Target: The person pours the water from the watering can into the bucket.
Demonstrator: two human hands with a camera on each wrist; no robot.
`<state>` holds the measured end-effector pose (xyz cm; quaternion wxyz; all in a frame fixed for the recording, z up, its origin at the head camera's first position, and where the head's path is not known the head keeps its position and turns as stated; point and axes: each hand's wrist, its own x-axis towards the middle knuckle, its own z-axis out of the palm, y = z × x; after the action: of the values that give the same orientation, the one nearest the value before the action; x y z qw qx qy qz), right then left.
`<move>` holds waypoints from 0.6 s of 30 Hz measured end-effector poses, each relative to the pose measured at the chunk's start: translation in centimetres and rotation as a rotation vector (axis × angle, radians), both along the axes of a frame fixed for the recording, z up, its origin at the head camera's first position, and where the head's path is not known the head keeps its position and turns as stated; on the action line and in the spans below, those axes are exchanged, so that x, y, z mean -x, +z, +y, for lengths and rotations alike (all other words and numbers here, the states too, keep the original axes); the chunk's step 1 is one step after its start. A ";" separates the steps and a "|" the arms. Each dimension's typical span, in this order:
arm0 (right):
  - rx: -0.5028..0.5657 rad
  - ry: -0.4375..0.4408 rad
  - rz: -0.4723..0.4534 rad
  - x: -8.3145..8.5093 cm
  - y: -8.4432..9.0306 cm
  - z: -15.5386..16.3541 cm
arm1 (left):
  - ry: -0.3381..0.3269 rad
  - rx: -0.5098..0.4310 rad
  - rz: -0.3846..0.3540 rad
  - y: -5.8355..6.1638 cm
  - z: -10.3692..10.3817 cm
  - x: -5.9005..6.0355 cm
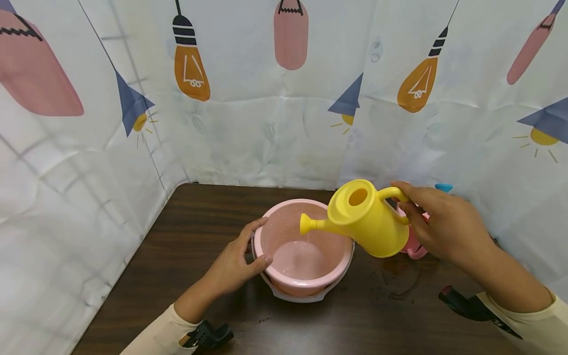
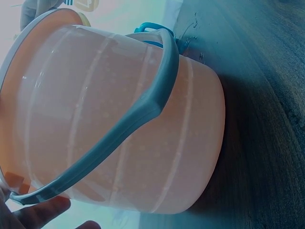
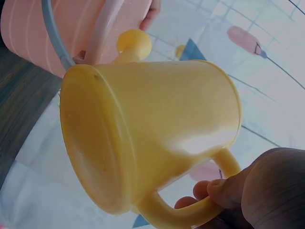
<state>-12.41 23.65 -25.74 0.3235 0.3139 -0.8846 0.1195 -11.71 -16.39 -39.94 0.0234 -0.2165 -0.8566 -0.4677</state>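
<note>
Two hands work over a dark wooden table point(image 1: 186, 236). No brand, label or writing can be read on anything; the white curtain point(image 1: 266, 128) behind carries only printed light bulbs and lamp shapes.

The right hand point(image 1: 443, 224) grips the handle of a yellow watering can point(image 1: 366, 217), fingers curled round it, and holds the can tilted in the air with its spout over the pink bucket point(image 1: 301, 246). The bucket stands on the table near the middle, its pale handle folded down against its near side. The left hand point(image 1: 235, 261) holds the bucket's left rim, thumb hooked over the edge and fingers curved against the outer wall.

Behind the can, on the far right, a pink thing with a blue part point(image 1: 443, 187) is mostly hidden, and what it is cannot be told. The bucket's inside looks wet, but whether water is leaving the spout is hard to make out. Both forearms are cut off at the near edge.
</note>
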 end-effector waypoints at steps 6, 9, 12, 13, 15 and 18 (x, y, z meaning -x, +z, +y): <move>0.002 -0.001 0.006 0.0 -0.2 0.1 | -0.005 -0.007 -0.009 0.0 0.0 0.0; 0.001 0.011 0.007 0.0 -0.2 0.2 | -0.006 -0.011 -0.012 0.0 0.1 0.0; 0.000 0.018 0.008 0.1 -0.2 0.2 | -0.004 -0.012 -0.010 0.0 0.1 0.0; 0.000 0.019 0.007 0.1 -0.2 0.2 | -0.003 -0.012 -0.009 0.0 0.1 0.0; -0.002 0.017 0.001 0.1 -0.1 0.2 | -0.002 -0.011 -0.008 0.0 0.1 0.0; -0.001 0.009 -0.012 0.1 -0.1 0.1 | -0.001 -0.007 -0.005 0.0 0.1 0.0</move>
<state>-12.52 23.74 -25.85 0.3176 0.3172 -0.8852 0.1222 -11.75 -16.31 -39.89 0.0220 -0.2158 -0.8549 -0.4713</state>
